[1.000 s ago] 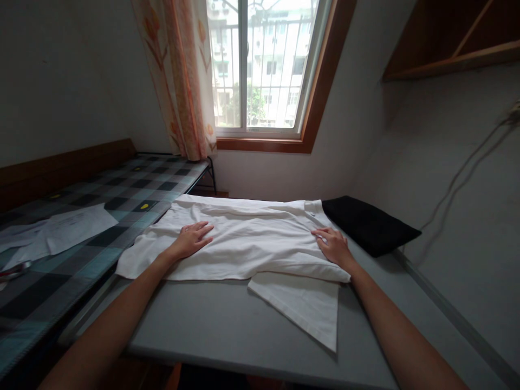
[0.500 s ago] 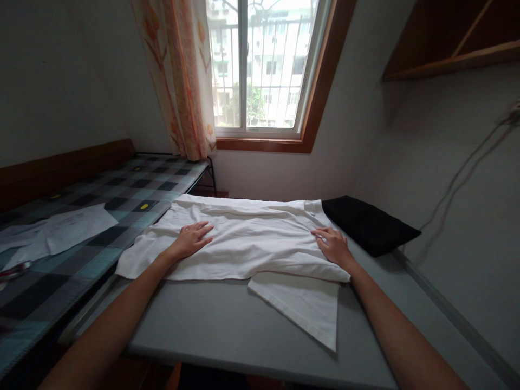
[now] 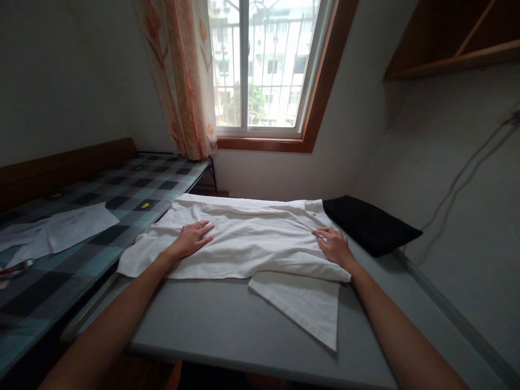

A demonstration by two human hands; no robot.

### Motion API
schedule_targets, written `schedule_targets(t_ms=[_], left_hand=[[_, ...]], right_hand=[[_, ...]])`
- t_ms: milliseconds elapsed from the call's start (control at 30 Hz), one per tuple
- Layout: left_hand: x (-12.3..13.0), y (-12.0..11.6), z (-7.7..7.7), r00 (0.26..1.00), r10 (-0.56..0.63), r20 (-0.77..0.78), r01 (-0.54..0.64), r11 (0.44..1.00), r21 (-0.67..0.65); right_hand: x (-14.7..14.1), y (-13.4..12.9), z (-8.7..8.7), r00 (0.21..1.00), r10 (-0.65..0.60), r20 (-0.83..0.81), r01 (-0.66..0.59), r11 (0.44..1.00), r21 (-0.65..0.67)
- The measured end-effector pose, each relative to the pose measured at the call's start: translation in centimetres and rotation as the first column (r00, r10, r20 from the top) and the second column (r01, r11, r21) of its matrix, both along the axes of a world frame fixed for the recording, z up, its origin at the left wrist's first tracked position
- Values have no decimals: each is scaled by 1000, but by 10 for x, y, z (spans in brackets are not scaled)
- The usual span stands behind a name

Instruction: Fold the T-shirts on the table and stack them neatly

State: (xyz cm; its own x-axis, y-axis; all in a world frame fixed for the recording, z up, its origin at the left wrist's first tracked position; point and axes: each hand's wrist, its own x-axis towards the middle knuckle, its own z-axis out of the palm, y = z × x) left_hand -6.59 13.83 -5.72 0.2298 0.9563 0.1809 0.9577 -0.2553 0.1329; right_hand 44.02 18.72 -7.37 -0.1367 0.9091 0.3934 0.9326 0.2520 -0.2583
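A white shirt [image 3: 244,238] lies sideways across the grey table [image 3: 211,319], its collar end to the right and its surface lightly creased. One short sleeve [image 3: 303,306] sticks out from its near edge toward me. My left hand [image 3: 192,239] rests on the cloth left of the middle, fingers stretched out and palm down. Near the collar end, my right hand [image 3: 332,245] lies on the fabric with its fingers extended. Neither hand grips the shirt.
A black folded cloth or cushion [image 3: 371,227] lies beyond the collar end, against the right side. To the left stands a bed [image 3: 93,184] with a checked cover and papers [image 3: 69,230] on it. A window [image 3: 264,70] and a curtain [image 3: 184,81] are at the back.
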Motion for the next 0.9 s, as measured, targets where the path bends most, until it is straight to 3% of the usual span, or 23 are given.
schedule_targets(t_ms=[333, 500, 667, 900], left_hand=[[-1, -1, 0, 999, -7, 39, 6, 1000, 23], [11, -8, 18, 963, -76, 260, 39, 989, 143], [53, -13, 36, 871, -264, 415, 266, 962, 53], [126, -17, 52, 732, -484, 479, 531, 846, 45]], right_hand=[[-2, -1, 6, 998, 0, -59, -2, 999, -47], [9, 1, 17, 987, 27, -158, -22, 999, 30], [19, 1, 26, 942, 80, -326, -59, 995, 74], [10, -1, 22, 896, 166, -411, -170, 985, 27]])
